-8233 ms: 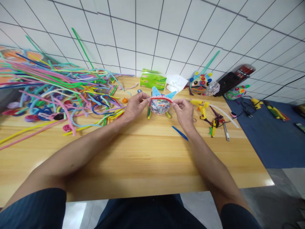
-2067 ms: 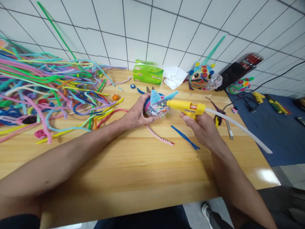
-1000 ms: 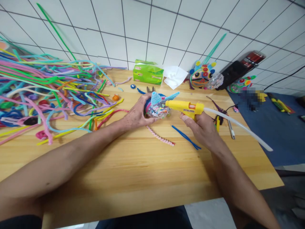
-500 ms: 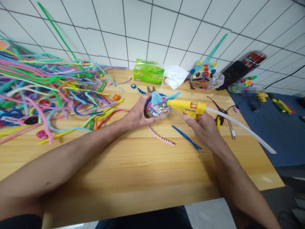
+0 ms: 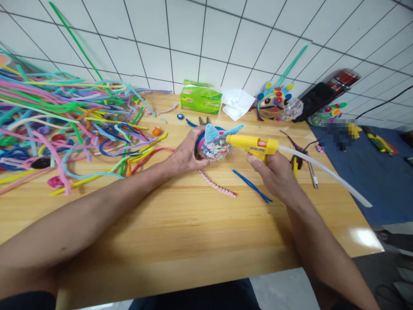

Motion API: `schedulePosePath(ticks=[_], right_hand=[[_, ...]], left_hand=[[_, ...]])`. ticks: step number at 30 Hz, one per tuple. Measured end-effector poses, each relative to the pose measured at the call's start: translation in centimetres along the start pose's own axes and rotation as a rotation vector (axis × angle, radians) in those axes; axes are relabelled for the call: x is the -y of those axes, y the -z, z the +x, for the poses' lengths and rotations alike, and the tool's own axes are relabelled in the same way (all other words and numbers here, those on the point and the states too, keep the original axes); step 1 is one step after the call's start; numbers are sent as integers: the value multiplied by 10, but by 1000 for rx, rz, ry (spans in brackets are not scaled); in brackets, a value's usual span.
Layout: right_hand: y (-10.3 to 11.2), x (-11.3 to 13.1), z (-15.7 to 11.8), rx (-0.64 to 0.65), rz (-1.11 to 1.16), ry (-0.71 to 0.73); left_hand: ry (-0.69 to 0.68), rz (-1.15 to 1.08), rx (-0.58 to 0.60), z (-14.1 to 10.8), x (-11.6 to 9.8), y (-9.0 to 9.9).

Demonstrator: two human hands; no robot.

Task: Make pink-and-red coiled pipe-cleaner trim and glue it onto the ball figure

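My left hand (image 5: 187, 151) is wrapped round a clear rounded craft figure (image 5: 213, 148) filled with colourful bits, with light blue ear-like pieces on top and a dark blue and pink band. In my right hand (image 5: 274, 170) is a yellow glue gun (image 5: 253, 144), gripped by its handle. Its nozzle points left, at the figure's right side; whether it touches I cannot tell. A long white glue stick (image 5: 325, 172) sticks out of the gun's back. Below the figure lie a pink braided strip (image 5: 217, 185) and blue pipe cleaners (image 5: 252, 186).
A large heap of coloured pipe cleaners (image 5: 74, 125) covers the table's left side. Along the tiled wall are a green tissue pack (image 5: 200, 100), a decorated figure (image 5: 274, 103) and a dark red-and-black cylinder (image 5: 332, 92). A pen-like cutter (image 5: 312, 175) lies right, near a dark blue mat (image 5: 355, 172).
Both hands, the craft figure and the glue gun have stayed almost in place. A bright patch of light now shows at the table's right corner.
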State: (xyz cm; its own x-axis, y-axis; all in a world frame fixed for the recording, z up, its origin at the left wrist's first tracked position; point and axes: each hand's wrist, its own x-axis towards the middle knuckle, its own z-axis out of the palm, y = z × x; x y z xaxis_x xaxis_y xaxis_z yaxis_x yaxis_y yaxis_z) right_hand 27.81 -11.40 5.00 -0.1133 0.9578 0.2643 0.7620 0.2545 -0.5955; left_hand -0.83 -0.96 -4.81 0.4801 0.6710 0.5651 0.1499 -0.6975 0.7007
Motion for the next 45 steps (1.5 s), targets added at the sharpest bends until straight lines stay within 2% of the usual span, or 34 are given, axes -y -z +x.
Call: schedulePosePath(ticks=[10,38,45], right_hand=[[-3,4,-1,6,12,18],[6,-10,-1,-10,-37,-60],[7,-11,-1,-28,-40,-18]], left_hand=[[-10,14,-6,-1,0,-1],[17,17,-4,-3,3,0],[-5,41,7,-3,0,1]])
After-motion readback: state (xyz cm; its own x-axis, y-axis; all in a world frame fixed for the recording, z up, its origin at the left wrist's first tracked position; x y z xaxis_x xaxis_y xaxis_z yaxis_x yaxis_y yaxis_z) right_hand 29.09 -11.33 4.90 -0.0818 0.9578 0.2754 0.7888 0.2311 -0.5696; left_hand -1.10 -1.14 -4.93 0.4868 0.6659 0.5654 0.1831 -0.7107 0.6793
